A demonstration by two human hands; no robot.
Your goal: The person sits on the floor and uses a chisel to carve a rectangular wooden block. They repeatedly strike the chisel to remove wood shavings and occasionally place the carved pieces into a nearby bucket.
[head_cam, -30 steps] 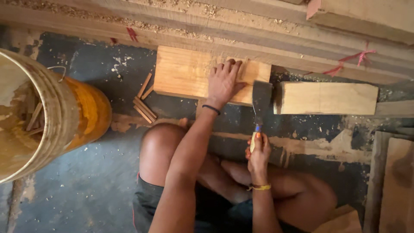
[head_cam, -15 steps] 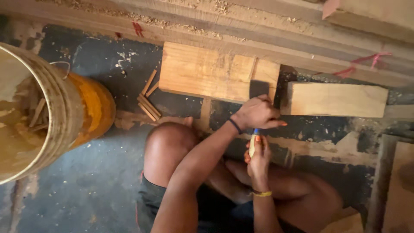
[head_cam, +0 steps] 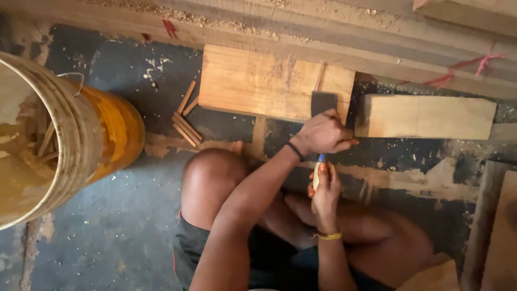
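Dusty concrete floor [head_cam: 107,231] carries a flat wooden block [head_cam: 258,83]. Left hand [head_cam: 323,132] curls shut around a dark tool at its near edge; right hand [head_cam: 323,186] grips a yellow-handled tool [head_cam: 318,172] upright beneath, ready for use.

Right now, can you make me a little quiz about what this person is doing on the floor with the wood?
1. True or false: the left hand rests flat on the wide wooden board.
2. What does the right hand hold? A) a small tool with a yellow and blue handle B) a saw C) a cup
3. Which thing stands at the person's left side, with sticks inside it?

Key:
1. False: it is curled just below the board's near edge.
2. A
3. The yellow bucket.
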